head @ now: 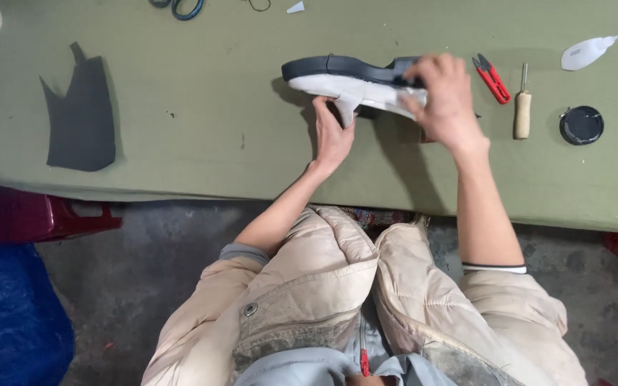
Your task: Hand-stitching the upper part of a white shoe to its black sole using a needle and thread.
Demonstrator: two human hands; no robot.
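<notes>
A shoe sole (337, 71), dark on its far side and white on the near side, lies tilted on its edge on the olive green table (202, 107). My right hand (443, 93) grips its right end from above. My left hand (332, 134) pinches a pale flap (347, 107) that hangs from the white underside near the middle. Both forearms reach out from a beige padded jacket.
A dark grey cut piece of sheet material (80, 118) lies at the left. Right of the sole are red thread snips (493, 78), a wooden-handled awl (522, 111), a round black lid (581, 125) and a white squeeze bottle (588, 51). Scissors (184, 7) sit at the far edge. A red stool (44, 214) stands below left.
</notes>
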